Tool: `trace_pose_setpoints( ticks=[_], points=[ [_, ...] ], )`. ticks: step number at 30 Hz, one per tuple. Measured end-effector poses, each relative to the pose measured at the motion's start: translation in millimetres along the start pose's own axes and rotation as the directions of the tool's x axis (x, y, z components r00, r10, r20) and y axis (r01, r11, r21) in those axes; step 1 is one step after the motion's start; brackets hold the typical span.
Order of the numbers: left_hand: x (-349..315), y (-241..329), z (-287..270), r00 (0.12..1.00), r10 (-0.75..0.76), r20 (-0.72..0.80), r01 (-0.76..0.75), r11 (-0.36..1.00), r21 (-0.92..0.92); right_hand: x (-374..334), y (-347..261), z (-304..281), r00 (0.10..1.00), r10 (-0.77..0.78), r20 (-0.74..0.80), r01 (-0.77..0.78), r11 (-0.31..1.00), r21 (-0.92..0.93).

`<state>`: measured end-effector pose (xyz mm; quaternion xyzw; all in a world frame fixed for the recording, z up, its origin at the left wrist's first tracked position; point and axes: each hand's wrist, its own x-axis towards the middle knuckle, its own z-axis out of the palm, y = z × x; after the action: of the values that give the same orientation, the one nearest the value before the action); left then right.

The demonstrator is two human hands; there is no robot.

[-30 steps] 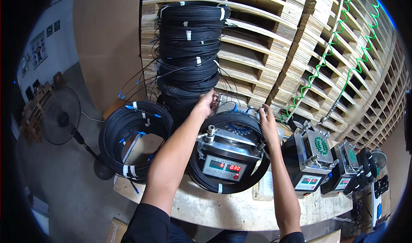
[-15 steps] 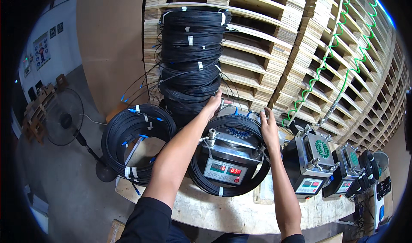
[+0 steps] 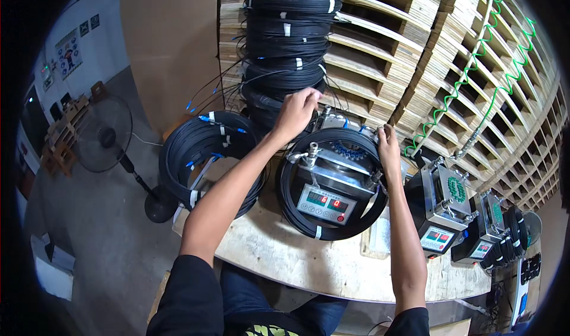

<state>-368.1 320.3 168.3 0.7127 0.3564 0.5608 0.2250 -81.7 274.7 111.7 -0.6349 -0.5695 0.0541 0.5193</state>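
Note:
A black curing machine [image 3: 326, 203] with a lit red digit panel and blue connectors on its top plate stands on the bench. Around it leans a coil of black cable [image 3: 297, 222] with a white tag. Metal knobs stick up at its corners, including a front-left knob [image 3: 312, 153] and a back-left knob [image 3: 326, 111]. My left hand [image 3: 297, 113] hovers just left of the back-left knob, fingers curled; whatever they may hold is hidden. At the back-right corner, my right hand [image 3: 389, 150] has its fingertips closed around a knob, mostly covered by them.
Behind my left hand rises a tall stack of black cable coils [image 3: 288, 45]. Another coil with blue connectors [image 3: 178, 152] sits to the left. Two similar machines [image 3: 439, 208] line the right. Wooden pallets [image 3: 368, 57] fill the back; a fan [image 3: 107, 137] stands far left.
My left hand has come up off the back-left corner, its fingers curling. My right hand stays at the back-right corner. The panel's red reading has changed, and the whole view has shifted.

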Motion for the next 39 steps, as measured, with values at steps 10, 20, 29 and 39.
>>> trace_pose_setpoints(
  ticks=[10,20,29,39],
  points=[
    [-134.6,-1.2,-45.7,0.963,0.233,0.137,-0.255,0.952,0.172,2.8,-2.1,10.7,0.999,-0.037,-0.011,0.038,0.998,0.044],
    [-146.6,11.5,-29.1,0.993,0.034,0.117,-0.052,0.987,0.154,-6.8,-1.6,6.0,0.998,0.054,-0.011,-0.053,0.995,0.082],
    [-122.1,35.1,-0.2,0.881,-0.208,0.425,0.290,0.947,-0.138,-11.3,1.5,10.3,0.996,-0.001,-0.093,0.011,0.994,0.107],
    [-118.5,41.3,25.4,0.942,0.251,0.222,-0.333,0.766,0.550,-42.0,-26.5,-29.0,0.912,-0.125,-0.391,0.163,0.985,0.064]
  ],
)
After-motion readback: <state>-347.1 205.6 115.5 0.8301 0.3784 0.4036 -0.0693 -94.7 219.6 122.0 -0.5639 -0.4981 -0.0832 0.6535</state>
